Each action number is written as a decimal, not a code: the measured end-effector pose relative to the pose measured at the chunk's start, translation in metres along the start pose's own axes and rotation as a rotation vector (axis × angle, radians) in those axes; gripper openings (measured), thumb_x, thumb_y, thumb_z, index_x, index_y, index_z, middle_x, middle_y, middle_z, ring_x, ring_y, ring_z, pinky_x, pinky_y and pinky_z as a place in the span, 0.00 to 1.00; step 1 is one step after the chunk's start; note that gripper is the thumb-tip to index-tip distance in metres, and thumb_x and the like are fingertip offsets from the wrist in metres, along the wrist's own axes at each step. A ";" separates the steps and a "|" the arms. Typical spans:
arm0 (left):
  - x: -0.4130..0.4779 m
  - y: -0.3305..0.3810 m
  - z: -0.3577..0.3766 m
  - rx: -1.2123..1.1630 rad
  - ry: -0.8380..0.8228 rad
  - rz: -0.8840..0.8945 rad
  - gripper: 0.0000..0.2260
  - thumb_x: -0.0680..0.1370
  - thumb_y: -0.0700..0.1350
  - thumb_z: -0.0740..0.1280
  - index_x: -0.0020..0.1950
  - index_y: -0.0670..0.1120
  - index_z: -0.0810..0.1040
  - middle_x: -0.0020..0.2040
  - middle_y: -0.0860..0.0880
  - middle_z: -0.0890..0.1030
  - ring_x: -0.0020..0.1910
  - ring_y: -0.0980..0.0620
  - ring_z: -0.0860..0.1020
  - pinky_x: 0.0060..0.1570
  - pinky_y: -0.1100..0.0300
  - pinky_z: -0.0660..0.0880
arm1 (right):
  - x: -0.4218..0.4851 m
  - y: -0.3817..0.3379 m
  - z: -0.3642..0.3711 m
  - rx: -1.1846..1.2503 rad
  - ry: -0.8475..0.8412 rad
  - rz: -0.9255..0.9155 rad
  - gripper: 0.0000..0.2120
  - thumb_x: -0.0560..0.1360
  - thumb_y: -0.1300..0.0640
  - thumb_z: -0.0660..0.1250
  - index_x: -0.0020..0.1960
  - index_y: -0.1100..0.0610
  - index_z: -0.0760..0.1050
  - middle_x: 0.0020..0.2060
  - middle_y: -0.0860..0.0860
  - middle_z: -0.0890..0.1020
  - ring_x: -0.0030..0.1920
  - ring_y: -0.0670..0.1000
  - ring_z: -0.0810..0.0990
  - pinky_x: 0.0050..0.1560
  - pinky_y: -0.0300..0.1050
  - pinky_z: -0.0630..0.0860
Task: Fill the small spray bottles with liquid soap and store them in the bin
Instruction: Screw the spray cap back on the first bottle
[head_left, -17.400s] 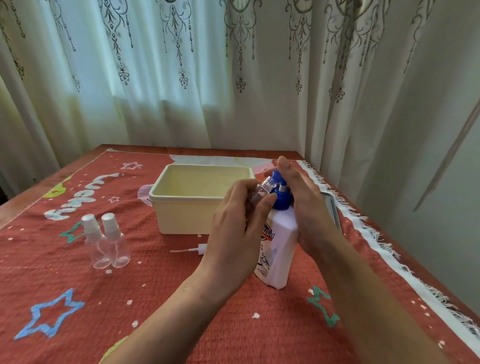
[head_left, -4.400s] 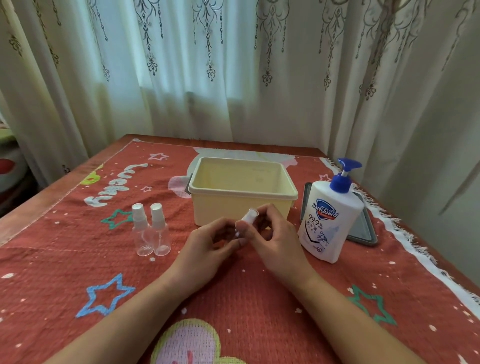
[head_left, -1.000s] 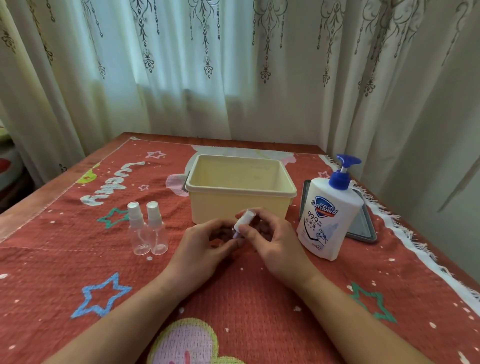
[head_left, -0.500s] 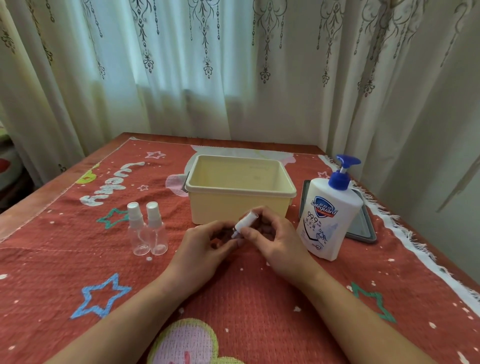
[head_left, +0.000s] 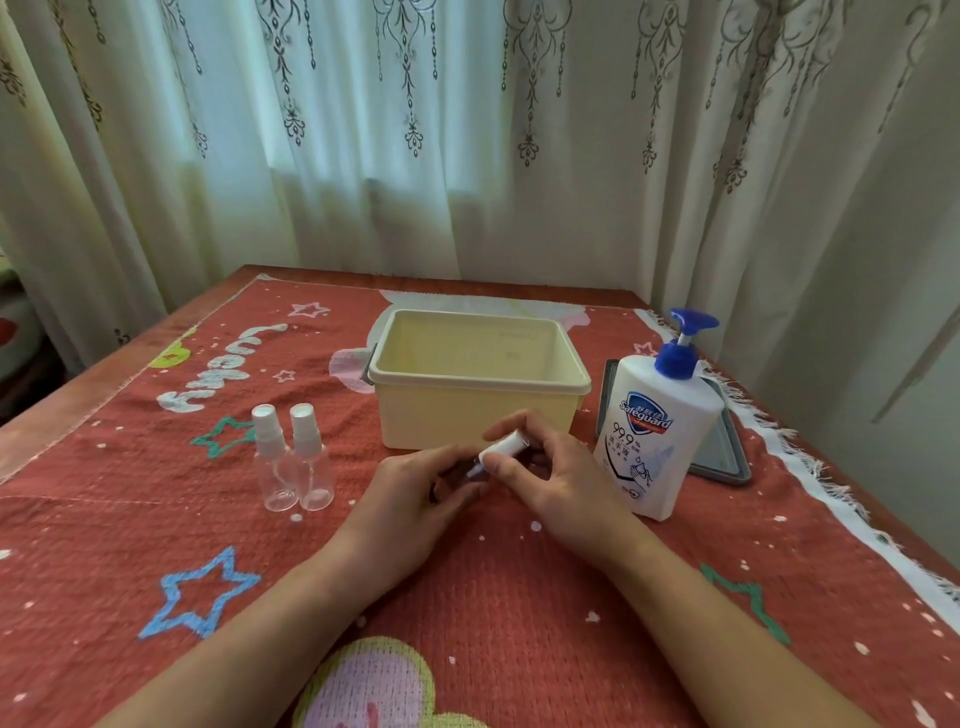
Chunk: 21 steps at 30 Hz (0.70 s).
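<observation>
Presently left hand (head_left: 415, 499) grips the hidden bottle, right hand (head_left: 561, 483) pinches its cap (head_left: 501, 449); crooked threading risks leaks in the twelve-o'clock bin (head_left: 478, 410).

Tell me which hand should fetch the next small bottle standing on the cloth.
Left, probably: the left hand lies nearer the two standing bottles; the right hand is on the soap dispenser's side.

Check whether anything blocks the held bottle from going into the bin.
Nothing visible does. The left hand and right hand hold the bottle just before the bin, open on top; only its near wall needs clearing. The soap stands aside, right.
</observation>
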<state>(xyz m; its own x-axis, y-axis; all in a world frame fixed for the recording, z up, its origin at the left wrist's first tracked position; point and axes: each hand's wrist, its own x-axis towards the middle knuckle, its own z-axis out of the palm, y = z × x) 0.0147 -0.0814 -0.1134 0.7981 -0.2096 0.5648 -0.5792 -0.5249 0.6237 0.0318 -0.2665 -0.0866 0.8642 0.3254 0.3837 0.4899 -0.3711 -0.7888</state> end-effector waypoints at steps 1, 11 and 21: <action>0.000 0.000 0.000 0.013 -0.003 0.004 0.12 0.76 0.40 0.74 0.58 0.51 0.83 0.39 0.61 0.82 0.36 0.62 0.78 0.39 0.72 0.70 | 0.000 0.001 0.000 0.005 -0.003 -0.012 0.02 0.77 0.54 0.70 0.48 0.51 0.78 0.41 0.50 0.84 0.44 0.53 0.84 0.49 0.57 0.79; 0.001 0.003 0.003 0.094 0.026 0.118 0.12 0.77 0.40 0.72 0.60 0.48 0.83 0.43 0.65 0.79 0.41 0.75 0.76 0.44 0.80 0.67 | 0.004 0.006 0.001 0.155 0.033 0.157 0.11 0.76 0.51 0.73 0.42 0.58 0.78 0.29 0.52 0.82 0.28 0.49 0.79 0.29 0.44 0.74; 0.004 -0.001 -0.008 -0.095 0.165 -0.074 0.13 0.77 0.49 0.73 0.61 0.50 0.82 0.49 0.59 0.85 0.46 0.63 0.83 0.47 0.69 0.78 | -0.002 0.000 0.013 0.492 0.290 0.203 0.08 0.74 0.54 0.73 0.45 0.60 0.80 0.30 0.52 0.79 0.29 0.49 0.74 0.34 0.44 0.72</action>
<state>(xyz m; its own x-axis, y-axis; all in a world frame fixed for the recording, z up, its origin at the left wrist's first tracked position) 0.0168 -0.0756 -0.1075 0.8056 -0.0315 0.5917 -0.5394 -0.4523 0.7103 0.0287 -0.2557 -0.0933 0.9647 0.0137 0.2630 0.2615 0.0675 -0.9628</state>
